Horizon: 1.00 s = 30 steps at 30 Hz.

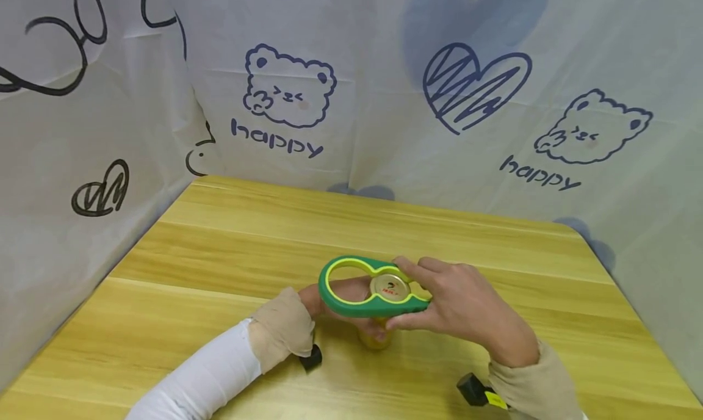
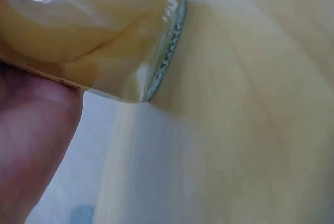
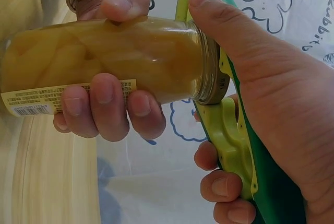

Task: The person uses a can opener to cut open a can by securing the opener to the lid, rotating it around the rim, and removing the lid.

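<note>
My left hand (image 1: 340, 307) grips a glass jar of yellow fruit pieces (image 3: 88, 57), thumb on one side and fingers curled round the other, over its printed label (image 3: 39, 98). The jar's base shows close over the table in the left wrist view. A green jar opener (image 1: 357, 309) with a lime inner edge sits around the jar's gold lid (image 1: 389, 287). My right hand (image 1: 464, 304) holds the opener by its handle end, thumb on one side and fingers round the other. The opener's larger loop lies to the left of the lid.
The wood-grain table (image 1: 230, 255) has white cloth walls (image 1: 373, 133) with drawn bears and hearts behind it and at the sides. A black wrist-worn piece (image 1: 471, 389) hangs by the right sleeve, another black piece (image 1: 311, 359) by the left.
</note>
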Each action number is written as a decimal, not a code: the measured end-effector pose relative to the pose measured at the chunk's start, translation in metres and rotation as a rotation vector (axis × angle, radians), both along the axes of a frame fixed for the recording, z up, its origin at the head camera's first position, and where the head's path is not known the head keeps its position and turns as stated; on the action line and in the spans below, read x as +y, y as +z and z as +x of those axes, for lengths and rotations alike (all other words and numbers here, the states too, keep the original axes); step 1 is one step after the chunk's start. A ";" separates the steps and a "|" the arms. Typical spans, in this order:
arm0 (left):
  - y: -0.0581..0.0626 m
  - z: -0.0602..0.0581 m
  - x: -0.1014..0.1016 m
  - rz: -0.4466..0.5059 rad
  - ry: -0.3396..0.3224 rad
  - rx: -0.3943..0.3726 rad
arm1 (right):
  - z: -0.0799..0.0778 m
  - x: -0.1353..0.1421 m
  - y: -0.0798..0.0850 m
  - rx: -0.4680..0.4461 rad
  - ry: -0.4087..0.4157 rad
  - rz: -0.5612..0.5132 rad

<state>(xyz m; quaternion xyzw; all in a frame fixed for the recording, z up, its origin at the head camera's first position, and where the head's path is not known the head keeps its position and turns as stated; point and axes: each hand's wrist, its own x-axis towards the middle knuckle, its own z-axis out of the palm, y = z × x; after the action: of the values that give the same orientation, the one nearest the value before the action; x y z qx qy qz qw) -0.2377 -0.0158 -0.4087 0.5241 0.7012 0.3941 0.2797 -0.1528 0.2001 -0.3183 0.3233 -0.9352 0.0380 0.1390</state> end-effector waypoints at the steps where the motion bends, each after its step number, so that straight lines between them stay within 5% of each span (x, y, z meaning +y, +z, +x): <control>1: 0.001 0.000 -0.001 -0.003 0.000 0.008 | 0.000 0.000 0.000 -0.001 0.002 0.004; 7: 0.001 0.000 0.000 -0.022 -0.003 0.046 | 0.000 -0.001 0.000 -0.001 0.011 0.011; 30: 0.004 0.002 0.000 -0.031 -0.002 0.005 | 0.001 0.002 0.002 0.037 0.056 0.007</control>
<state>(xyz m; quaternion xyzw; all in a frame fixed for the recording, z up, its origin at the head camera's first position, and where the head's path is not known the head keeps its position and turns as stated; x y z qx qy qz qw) -0.2361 -0.0155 -0.4043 0.5216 0.7073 0.3816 0.2865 -0.1523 0.2018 -0.3161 0.3506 -0.9232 0.0324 0.1541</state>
